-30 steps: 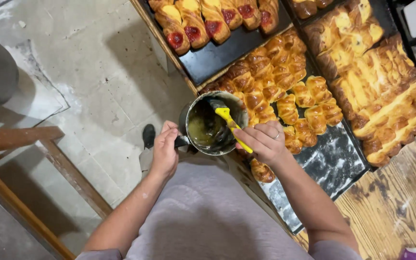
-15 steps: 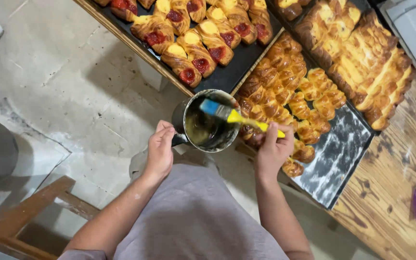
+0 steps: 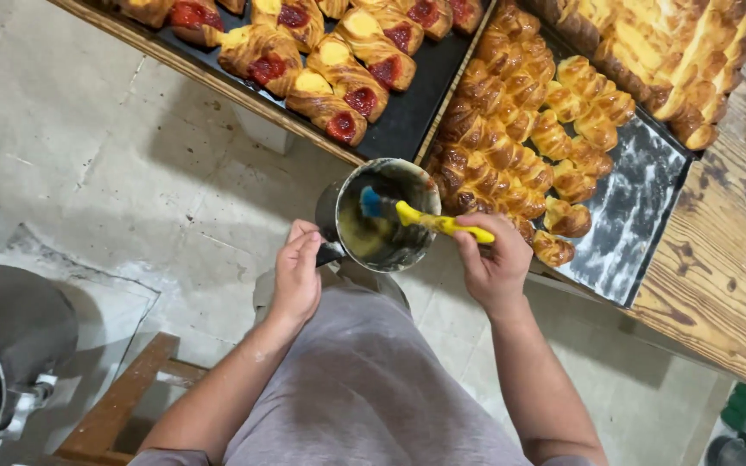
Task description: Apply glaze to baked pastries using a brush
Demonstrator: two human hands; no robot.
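My left hand grips the handle of a small dark metal pot with yellowish liquid inside, held in front of my body. My right hand holds a yellow-handled pastry brush; its blue bristle end dips into the pot. Just beyond the pot lies a dark baking tray with rows of glazed golden twisted pastries. To its left another dark tray carries pastries with red jam and yellow filling.
The trays rest on a wooden table at the right, with more golden pastries at the top right. A grey concrete floor spreads left. A wooden frame and a metal machine stand at the lower left.
The view has shifted, so the trays sit higher and further right. The brush has dropped from resting across the pot's rim to dipping its bristles inside the pot.
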